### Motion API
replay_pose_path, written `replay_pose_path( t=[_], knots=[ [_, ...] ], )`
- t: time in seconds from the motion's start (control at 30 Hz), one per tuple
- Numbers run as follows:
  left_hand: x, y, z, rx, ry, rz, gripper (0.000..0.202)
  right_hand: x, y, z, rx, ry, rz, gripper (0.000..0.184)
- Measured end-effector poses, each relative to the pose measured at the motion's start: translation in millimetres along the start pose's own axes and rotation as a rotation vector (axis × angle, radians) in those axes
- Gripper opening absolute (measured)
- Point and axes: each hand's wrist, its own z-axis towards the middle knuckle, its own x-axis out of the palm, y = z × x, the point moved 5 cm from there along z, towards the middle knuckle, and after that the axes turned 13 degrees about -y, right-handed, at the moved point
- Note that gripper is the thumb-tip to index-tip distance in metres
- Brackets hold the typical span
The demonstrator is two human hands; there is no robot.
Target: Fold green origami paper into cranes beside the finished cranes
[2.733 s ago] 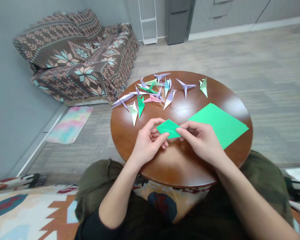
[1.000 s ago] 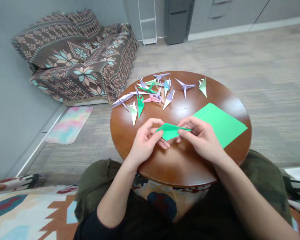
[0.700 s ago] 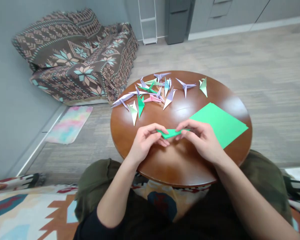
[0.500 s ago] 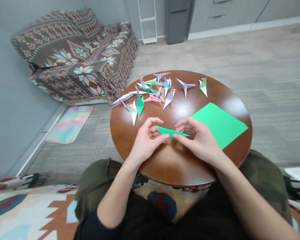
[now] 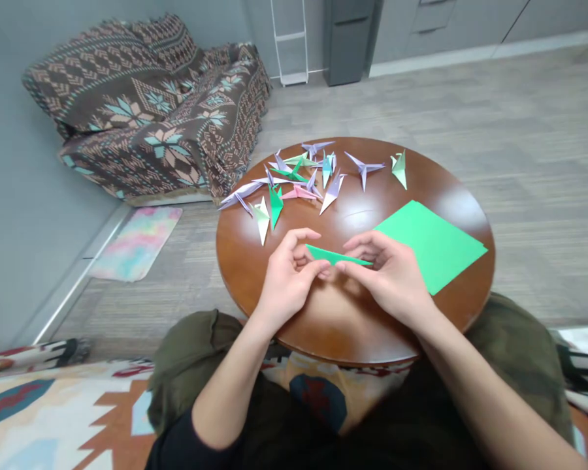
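Observation:
A small folded piece of green paper point(image 5: 337, 255), long and narrow with pointed ends, is held above the near half of the table. My left hand point(image 5: 292, 274) grips its left part, thumb on the near side and fingers curled behind. My right hand point(image 5: 386, 271) pinches the right part the same way, the thumb tips lying close together near the middle. Beside my right hand lie flat square green sheets point(image 5: 436, 245), partly covered by that hand. Beyond my left hand stand a green paper crane point(image 5: 276, 207) and a pale green paper crane point(image 5: 261, 219).
The round brown wooden table point(image 5: 353, 339) stands over my knees. Several folded cranes, purple, pink, green and blue, cluster at its far left, with a purple crane point(image 5: 363, 168) and a light green crane point(image 5: 399, 170) farther right. A patterned covered sofa point(image 5: 166, 124) is behind.
Both hands keep hold of the folded green paper. Its left end has shifted very slightly to the left and up; the cranes and flat sheets stay in place.

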Motion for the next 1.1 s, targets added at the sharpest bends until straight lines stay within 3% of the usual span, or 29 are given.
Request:
replay_pose_path(
  t=[0.13,0.33,0.57,0.73,0.83,0.97,1.1],
  knots=[
    [-3.6,0.6,3.5,0.007,0.001,-0.002,0.044,-7.2,-1.9,5.7,0.045,-0.066,0.050,0.030],
    [-4.5,-1.2,5.7,-0.006,0.147,-0.045,0.034,-13.2,0.6,10.9,0.004,-0.057,0.018,0.022],
    [-7.0,4.5,8.1,-0.031,0.075,0.039,0.030,-10.1,3.8,8.6,-0.006,-0.033,0.019,0.024],
    [-9.3,0.7,9.5,0.078,-0.063,0.073,0.026,-1.2,4.2,3.3,0.032,0.074,0.025,0.035],
    [-9.2,-0.8,8.4,0.096,-0.082,0.017,0.023,0.1,3.2,2.5,0.035,0.087,0.027,0.030],
    [-5.3,-1.9,5.5,0.078,0.034,0.021,0.024,-7.1,1.7,6.3,0.011,-0.008,0.007,0.026],
    [1.5,4.1,1.2,-0.053,0.193,0.107,0.027,-13.5,0.3,9.0,0.030,-0.109,0.108,0.031]
  ],
)
